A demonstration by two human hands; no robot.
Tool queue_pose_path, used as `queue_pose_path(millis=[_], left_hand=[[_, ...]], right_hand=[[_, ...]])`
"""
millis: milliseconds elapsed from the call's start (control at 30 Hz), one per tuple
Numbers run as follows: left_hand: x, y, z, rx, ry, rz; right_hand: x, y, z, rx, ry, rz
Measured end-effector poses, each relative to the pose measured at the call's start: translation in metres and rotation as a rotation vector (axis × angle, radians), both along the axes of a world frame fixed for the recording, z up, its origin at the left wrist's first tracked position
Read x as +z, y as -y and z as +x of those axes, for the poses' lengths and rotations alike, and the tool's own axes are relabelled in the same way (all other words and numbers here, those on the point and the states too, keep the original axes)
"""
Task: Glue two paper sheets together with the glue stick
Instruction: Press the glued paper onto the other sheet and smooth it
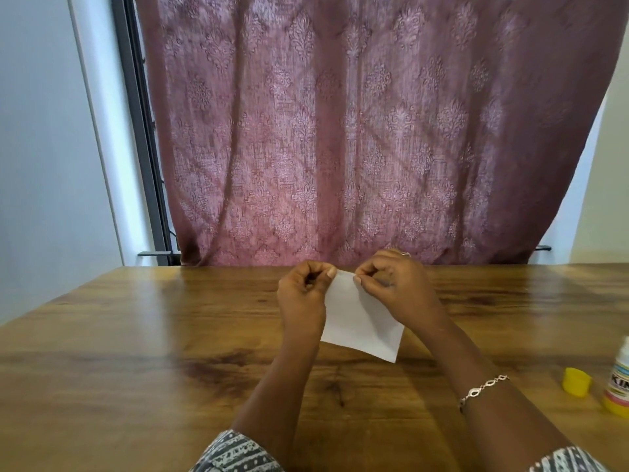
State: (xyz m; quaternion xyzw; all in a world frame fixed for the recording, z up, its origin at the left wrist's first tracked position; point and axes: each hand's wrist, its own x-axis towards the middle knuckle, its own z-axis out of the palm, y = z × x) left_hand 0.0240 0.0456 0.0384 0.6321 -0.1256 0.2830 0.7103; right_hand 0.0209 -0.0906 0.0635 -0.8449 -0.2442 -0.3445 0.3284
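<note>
Patterned sleeves (235, 451) sit nearest. The left hand (301, 294) and right hand (394, 284) each pinch the far edge of the white paper (357, 321) over the wooden surface (136, 335). The glue stick (617, 379) and yellow cap (576, 381) stand well right of the right hand.

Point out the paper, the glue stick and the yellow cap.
paper (357, 321): head view, middle of the white sheet.
glue stick (617, 383): head view, its labelled body.
yellow cap (576, 381): head view, its side wall.

Backlit thru curtain (357, 131), glare on table (136, 335).
</note>
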Motion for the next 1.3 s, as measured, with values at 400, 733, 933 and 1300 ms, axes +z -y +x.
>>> queue_pose_path(millis=[400,733,933,1300], left_hand=[[-0.001,-0.011,0.007,0.009,0.017,-0.165],[0.003,-0.004,-0.002,-0.07,0.003,-0.237],[0.0,-0.004,-0.002,-0.076,-0.06,-0.276],[-0.001,-0.005,-0.003,-0.045,-0.118,-0.318]], right_hand=[[-0.002,0.024,0.003,0.037,-0.038,0.19],[-0.005,0.028,0.0,0.015,-0.149,0.527],[-0.003,0.029,0.0,0.041,-0.206,0.622],[-0.007,0.03,0.001,0.083,-0.291,0.624]])
